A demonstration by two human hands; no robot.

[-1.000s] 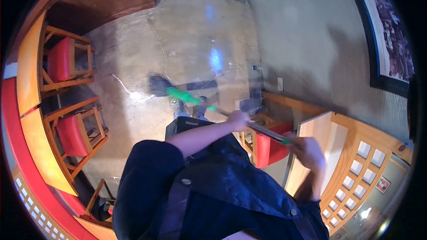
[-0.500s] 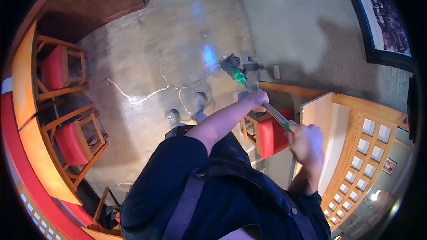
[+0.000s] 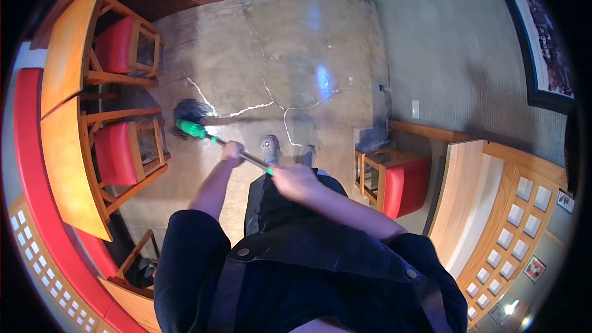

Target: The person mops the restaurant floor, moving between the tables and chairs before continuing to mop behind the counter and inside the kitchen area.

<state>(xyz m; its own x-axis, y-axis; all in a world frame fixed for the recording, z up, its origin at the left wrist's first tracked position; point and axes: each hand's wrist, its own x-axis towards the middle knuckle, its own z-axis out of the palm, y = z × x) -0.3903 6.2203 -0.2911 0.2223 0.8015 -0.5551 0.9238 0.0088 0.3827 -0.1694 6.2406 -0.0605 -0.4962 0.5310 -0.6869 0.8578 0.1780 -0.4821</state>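
Observation:
A mop with a green collar (image 3: 192,128) and a dark, blurred head (image 3: 190,111) lies across the view, its head on the floor at the left, beside the red chairs. My left hand (image 3: 232,153) is wrapped round the metal handle a little behind the green part. Nearer my body, my right hand (image 3: 296,182) is closed round the upper end of the same handle, by a green band. The handle slants from the floor at upper left down to my waist.
Red-seated wooden chairs (image 3: 116,154) stand by orange tables (image 3: 74,166) on the left. Another red chair (image 3: 407,186) is at the right, by a wooden partition (image 3: 456,191). The cracked floor (image 3: 234,55) stretches ahead to a blue door; a textured wall (image 3: 444,43) rises on the right.
The mop head has swept from right of my feet to the left, near the chairs. Both hands have moved left with the handle, and the view has shifted.

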